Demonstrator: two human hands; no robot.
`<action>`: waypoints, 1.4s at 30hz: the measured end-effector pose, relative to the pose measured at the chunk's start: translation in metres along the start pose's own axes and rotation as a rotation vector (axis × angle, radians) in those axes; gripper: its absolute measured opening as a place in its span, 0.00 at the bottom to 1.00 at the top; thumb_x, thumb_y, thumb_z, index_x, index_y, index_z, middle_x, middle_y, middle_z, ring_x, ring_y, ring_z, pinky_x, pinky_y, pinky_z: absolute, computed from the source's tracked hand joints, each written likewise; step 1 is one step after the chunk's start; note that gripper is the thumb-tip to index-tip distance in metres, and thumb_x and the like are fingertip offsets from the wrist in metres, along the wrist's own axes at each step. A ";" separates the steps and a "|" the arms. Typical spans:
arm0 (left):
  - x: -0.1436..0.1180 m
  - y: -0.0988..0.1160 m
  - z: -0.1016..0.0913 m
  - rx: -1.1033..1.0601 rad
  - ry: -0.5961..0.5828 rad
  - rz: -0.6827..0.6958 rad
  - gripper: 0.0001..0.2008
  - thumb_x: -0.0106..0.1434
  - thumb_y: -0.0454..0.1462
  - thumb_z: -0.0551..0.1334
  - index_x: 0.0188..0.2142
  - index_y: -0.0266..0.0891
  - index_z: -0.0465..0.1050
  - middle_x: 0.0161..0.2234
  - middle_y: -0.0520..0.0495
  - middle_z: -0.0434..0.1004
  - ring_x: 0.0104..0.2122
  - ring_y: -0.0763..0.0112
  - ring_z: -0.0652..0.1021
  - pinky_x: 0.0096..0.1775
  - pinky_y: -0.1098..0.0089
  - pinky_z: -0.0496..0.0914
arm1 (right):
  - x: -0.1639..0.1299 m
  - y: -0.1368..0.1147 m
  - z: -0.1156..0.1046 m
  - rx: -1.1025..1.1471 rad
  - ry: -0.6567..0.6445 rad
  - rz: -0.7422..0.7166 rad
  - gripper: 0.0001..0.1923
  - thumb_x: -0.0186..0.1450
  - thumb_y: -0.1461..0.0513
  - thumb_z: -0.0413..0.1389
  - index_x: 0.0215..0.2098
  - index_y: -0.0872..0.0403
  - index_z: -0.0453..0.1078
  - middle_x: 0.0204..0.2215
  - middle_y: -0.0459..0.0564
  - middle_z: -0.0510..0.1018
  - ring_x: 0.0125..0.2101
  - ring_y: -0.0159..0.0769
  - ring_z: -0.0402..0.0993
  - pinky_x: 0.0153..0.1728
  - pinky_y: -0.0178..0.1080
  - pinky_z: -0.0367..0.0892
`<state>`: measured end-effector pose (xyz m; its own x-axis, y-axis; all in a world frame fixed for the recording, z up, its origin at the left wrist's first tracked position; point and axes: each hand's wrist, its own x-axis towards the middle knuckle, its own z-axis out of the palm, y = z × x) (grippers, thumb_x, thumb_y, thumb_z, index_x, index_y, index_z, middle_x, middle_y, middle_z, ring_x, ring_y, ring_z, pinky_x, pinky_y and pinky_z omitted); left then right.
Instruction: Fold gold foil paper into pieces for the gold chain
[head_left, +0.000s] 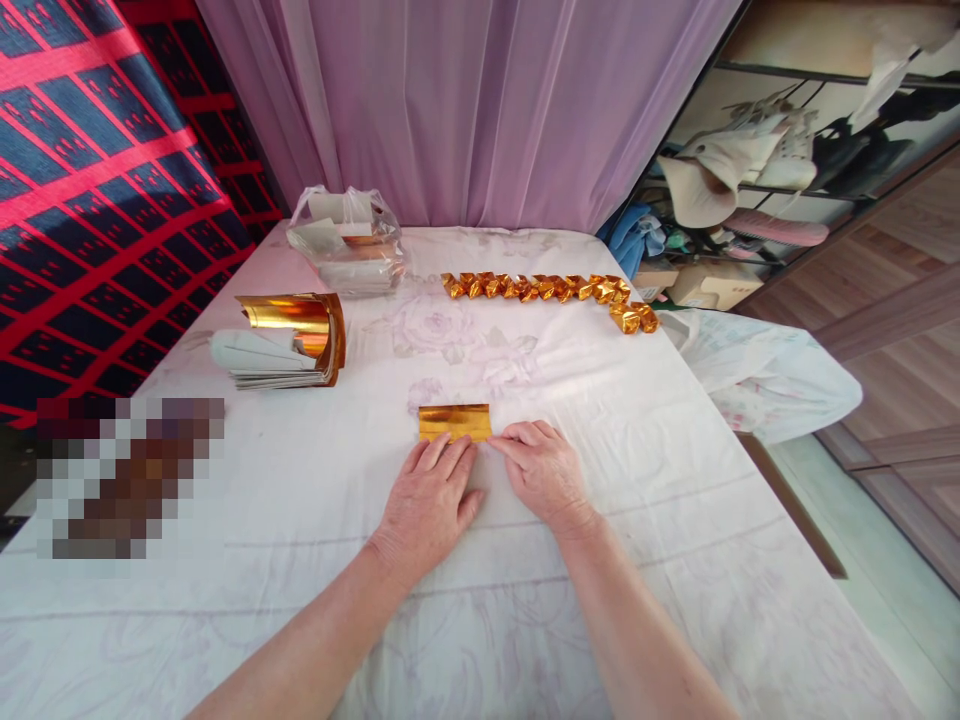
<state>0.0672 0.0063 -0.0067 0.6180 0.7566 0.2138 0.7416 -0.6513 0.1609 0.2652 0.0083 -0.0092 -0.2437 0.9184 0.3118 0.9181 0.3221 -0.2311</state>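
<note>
A folded sheet of gold foil paper (454,418) lies flat on the white cloth in front of me. The fingers of my left hand (429,490) rest stretched out along its near edge, pressing it down. At the sheet's near right corner, my right hand (546,475) is closed, thumb and forefinger pinched at the paper. Farther off, a row of folded gold foil pieces (536,288) runs across the table to the right. To the left stands a curved stack of gold foil sheets (337,340) with pale backs.
The table carries a white flowered cloth (300,520). At its back left sits a clear plastic bag (349,245) with more sheets. A purple curtain (465,110) hangs behind; shelves with shoes (795,150) and a white bag (780,375) are at right. A blurred patch covers the left side.
</note>
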 end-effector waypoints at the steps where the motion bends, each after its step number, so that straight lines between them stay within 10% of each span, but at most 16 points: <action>1: 0.000 0.000 0.000 -0.002 0.005 0.000 0.23 0.70 0.44 0.55 0.60 0.35 0.68 0.59 0.42 0.72 0.59 0.53 0.68 0.60 0.53 0.61 | 0.000 0.000 0.000 -0.009 -0.001 -0.004 0.17 0.64 0.70 0.53 0.42 0.46 0.80 0.36 0.48 0.80 0.38 0.39 0.70 0.40 0.40 0.63; 42: 0.003 -0.003 0.007 0.065 0.070 0.020 0.22 0.68 0.43 0.57 0.58 0.34 0.70 0.56 0.40 0.74 0.55 0.55 0.70 0.58 0.55 0.63 | 0.035 -0.012 0.010 0.088 -0.016 0.312 0.08 0.67 0.62 0.54 0.39 0.50 0.76 0.38 0.48 0.79 0.38 0.36 0.74 0.37 0.36 0.64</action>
<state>0.0686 0.0103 -0.0129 0.6148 0.7359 0.2836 0.7459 -0.6593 0.0940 0.2422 0.0384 -0.0050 0.0393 0.9793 0.1987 0.9189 0.0427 -0.3922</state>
